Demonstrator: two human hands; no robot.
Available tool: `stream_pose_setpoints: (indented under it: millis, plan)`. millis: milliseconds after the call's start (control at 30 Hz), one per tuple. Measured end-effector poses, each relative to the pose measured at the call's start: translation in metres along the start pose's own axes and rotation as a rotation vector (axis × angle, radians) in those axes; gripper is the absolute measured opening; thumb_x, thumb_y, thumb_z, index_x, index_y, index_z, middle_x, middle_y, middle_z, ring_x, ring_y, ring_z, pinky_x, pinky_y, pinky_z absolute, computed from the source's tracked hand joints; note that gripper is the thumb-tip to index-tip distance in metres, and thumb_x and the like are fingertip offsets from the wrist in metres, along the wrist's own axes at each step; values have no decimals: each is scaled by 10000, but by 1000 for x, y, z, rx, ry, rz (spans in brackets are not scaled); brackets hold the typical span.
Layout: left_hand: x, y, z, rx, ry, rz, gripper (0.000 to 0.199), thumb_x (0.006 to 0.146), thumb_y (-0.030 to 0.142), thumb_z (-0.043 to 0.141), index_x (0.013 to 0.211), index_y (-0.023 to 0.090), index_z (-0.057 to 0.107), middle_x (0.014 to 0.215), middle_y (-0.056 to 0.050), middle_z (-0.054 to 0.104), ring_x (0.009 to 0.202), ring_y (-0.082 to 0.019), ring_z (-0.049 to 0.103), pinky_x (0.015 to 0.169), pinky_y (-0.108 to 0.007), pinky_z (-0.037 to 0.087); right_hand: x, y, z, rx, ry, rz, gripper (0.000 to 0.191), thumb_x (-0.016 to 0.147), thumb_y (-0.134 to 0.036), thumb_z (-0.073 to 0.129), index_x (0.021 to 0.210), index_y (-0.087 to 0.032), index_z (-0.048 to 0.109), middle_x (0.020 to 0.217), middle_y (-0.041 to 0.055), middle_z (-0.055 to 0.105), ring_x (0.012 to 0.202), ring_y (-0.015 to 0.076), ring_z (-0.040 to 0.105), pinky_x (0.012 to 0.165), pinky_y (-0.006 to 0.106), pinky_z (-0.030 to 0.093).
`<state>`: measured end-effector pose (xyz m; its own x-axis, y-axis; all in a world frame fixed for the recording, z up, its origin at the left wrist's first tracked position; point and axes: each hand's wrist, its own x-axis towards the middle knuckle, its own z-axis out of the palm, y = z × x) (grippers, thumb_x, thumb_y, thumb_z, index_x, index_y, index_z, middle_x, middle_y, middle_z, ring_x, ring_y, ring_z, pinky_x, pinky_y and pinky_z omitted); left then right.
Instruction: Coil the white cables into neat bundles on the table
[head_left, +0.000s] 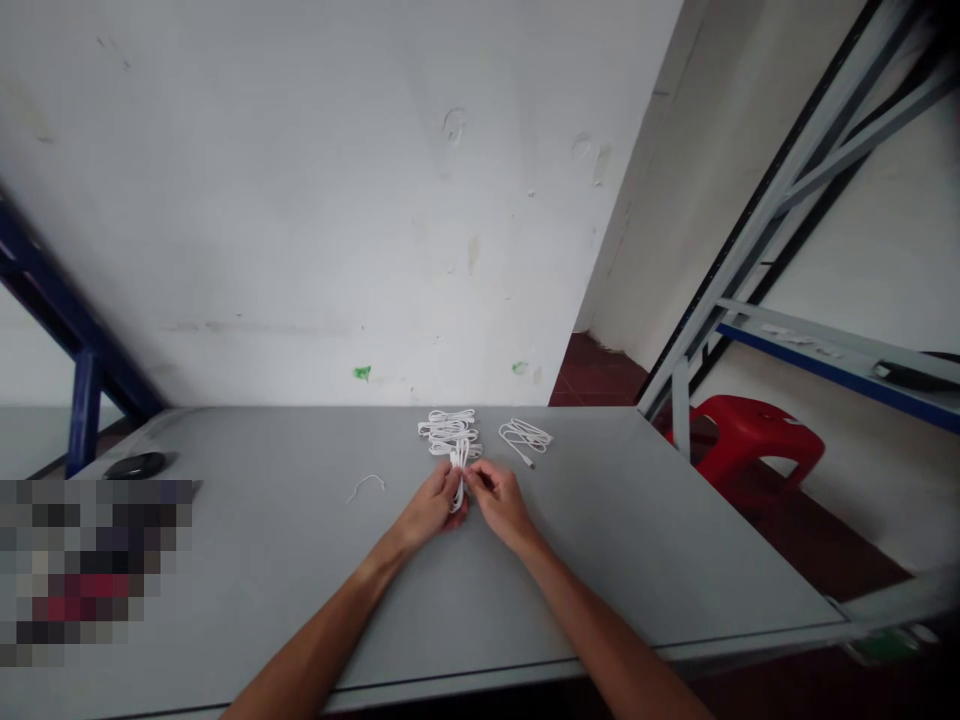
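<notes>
Cable bundle (458,482) pinched between left hand (430,507) and right hand (501,503).

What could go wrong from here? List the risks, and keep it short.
The white cable gathered between the left hand and the right hand sits right against the looped cable bundle, so a slipped loop could snag in it. The separate coil lies close by, and its loose plug end near the right hand might get caught as well.
</notes>
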<state>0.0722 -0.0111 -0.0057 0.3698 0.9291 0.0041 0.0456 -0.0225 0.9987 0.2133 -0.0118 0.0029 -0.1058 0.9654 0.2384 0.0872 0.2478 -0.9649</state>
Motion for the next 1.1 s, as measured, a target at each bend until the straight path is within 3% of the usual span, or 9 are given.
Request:
stream_pose_setpoints:
  millis: [200,300,400,500,633,767,833,1000,1100]
  plan:
    - [-1,3,1,260,91,139,314,958,499,369,839,213,421,641,50,493,559,-116,437,546,-245,347,5,2,-3,444,-59,297,249,691,-346,678,559,-199,526,521,-41,486,499,106,418,505,242,338]
    - [-3,7,4,405,121,221,282,956,458,388,812,217,415,658,47,483,596,-122,419,581,-252,337,9,6,-10,481,-131,407,270,691,-353,682,553,-197,510,485,-30,480,457,101,393,458,241,310]
    - [-4,9,4,377,142,199,315,947,488,404,801,211,439,656,40,505,592,-120,442,576,-246,348,10,8,-14,450,-177,432,272,716,-376,675,581,-187,535,487,-23,493,441,98,395,433,234,277]
    - [-2,10,2,207,129,62,382,917,563,423,818,198,480,606,41,519,501,-110,453,503,-233,350,8,5,-12,243,-90,283,245,764,-411,663,703,-186,586,561,-23,541,474,110,446,454,230,308]
    - [-1,12,-3,3,100,-100,415,878,603,465,842,191,495,533,55,508,401,-98,422,416,-212,309,0,-1,-10,-200,8,-167,178,858,-380,605,898,-207,627,749,17,636,650,158,559,640,274,423]
    - [-2,11,-6,-43,60,-116,410,884,592,472,806,190,492,534,42,530,407,-92,427,408,-200,297,-4,-5,-13,-373,-23,-343,200,910,-308,507,781,-208,622,793,46,615,742,180,545,723,305,405]
    - [-3,9,-6,-37,37,-94,416,889,595,468,799,189,492,549,36,538,419,-90,433,414,-199,297,-3,-5,-12,-298,-10,-273,220,889,-315,520,714,-208,601,751,35,588,724,176,520,704,303,395]
    - [-1,6,-3,-33,27,-9,413,895,593,469,810,190,492,579,44,530,444,-83,423,430,-198,302,4,2,-5,308,-92,269,209,733,-351,612,610,-195,547,593,-10,510,563,132,451,548,265,354]
    - [1,6,-3,18,26,-4,413,898,585,470,797,186,500,573,45,527,436,-82,421,430,-200,312,7,4,-7,383,-142,353,229,700,-357,638,590,-179,548,567,-8,522,522,115,450,491,247,317]
